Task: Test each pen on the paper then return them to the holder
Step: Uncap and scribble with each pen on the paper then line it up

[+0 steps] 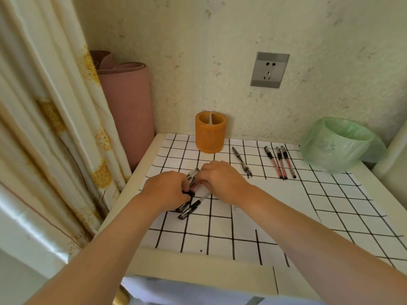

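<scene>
Left of centre in the frame, both hands closed over a bundle of pens (191,200) on the gridded paper (275,208): left hand (167,190) curled around the bundle's near side, right hand (220,179) pressed over its far side, fingers bent down on the barrels. Long axis of the bundle diagonal, from lower left to upper right of the frame; black capped ends jutting out below the left hand toward the lower left, clear barrel ends showing between the two hands at the upper edge. One pen lying slightly splayed from the rest, its black end lowest. Exact number of pens in the bundle hidden by the fingers. Above centre, against the wall, an upright orange holder (210,134) on the paper's far edge, well apart from the hands. To its right, a single dark pen (241,160) lying flat, slanted toward the lower right. Further right, three red pens (280,162) side by side, black caps toward the wall, tips toward the lower right. At right, a green-lined bin (339,144) on the table (198,265).
</scene>
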Available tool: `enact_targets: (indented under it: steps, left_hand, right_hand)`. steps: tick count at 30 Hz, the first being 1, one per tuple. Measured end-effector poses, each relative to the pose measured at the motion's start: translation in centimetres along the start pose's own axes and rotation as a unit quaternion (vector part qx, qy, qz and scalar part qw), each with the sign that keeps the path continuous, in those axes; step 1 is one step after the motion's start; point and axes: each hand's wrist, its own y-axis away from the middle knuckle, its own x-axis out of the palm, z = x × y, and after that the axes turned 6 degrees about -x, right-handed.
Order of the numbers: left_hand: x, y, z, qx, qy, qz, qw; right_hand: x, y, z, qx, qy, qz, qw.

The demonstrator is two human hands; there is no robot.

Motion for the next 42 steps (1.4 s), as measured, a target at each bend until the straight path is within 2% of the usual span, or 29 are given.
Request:
enact_targets:
  steps: [6, 15, 22, 29, 34, 37, 42]
  left_hand:
    - [0.1, 0.3, 0.3, -0.001, -0.007, -0.004, 1.0]
    - [-0.1, -0.1, -0.5, -0.008, -0.046, 0.007, 0.999]
    - [0.1, -0.2, -0.9, -0.02, -0.052, 0.015, 0.998]
    - [0.1, 0.1, -0.9, -0.007, -0.019, 0.005, 1.0]
    - [-0.4, 0.1, -1.0, -0.015, -0.012, -0.009, 1.0]
    - [-1.0, 0.0, -1.4, -0.004, 0.013, -0.024, 1.0]
    - [-1.2, 0.2, -3.3, 0.034, 0.052, -0.006, 0.998]
  right_hand:
    - [0.5, 0.2, 0.1, -0.019, 0.047, 0.016, 0.999]
    - [-0.2, 0.0, 0.7, -0.011, 0.034, 0.051, 0.998]
    - [0.1, 0.1, 0.9, 0.005, 0.105, 0.073, 0.992]
    - [-0.3, 0.3, 0.5, 0.016, 0.036, 0.059, 0.997]
    - [-2.6, 0.4, 0.3, 0.069, -0.055, 0.037, 0.995]
    - [-4.0, 1.2, 0.1, 0.109, -0.076, 0.041, 0.99]
    - [-5.4, 2.9, 0.1, 0.131, -0.149, 0.059, 0.978]
